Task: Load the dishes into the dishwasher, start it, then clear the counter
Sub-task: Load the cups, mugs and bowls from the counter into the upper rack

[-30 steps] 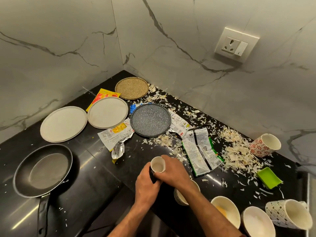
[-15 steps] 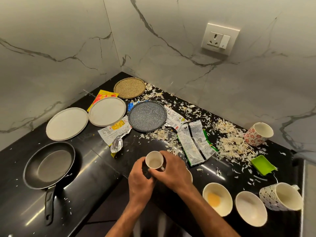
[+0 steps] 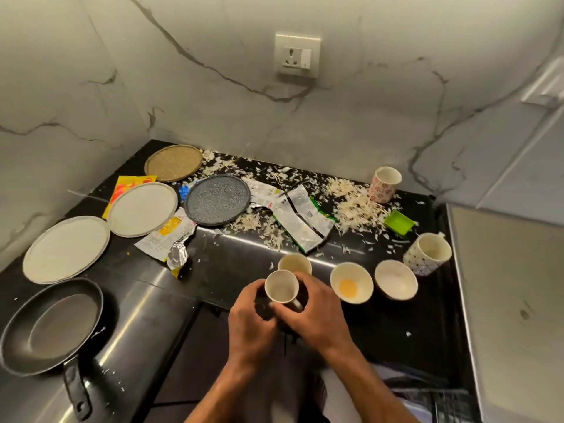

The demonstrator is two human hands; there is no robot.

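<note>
both hands held the small cup (image 3: 281, 286) upright at the counter (image 3: 396, 325) edge, left hand (image 3: 251, 323) curled round its side, right hand (image 3: 317, 312) pinching the handle side, so neither was nearer.

Bowls (image 3: 351, 282) crowd right; bare counter (image 3: 146, 300) left, w/ pan (image 3: 52, 326).

Black counter (image 3: 146, 306), white grey-veined marble wall (image 3: 213, 96), speckled grey plate (image 3: 217, 199), cream plates (image 3: 67, 249), black pan (image 3: 50, 326), green tray (image 3: 399, 226), red-flowered mug (image 3: 384, 184), yellow-stained bowl (image 3: 351, 282)

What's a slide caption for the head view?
Both hands hold a small white cup above the littered black counter.
</note>
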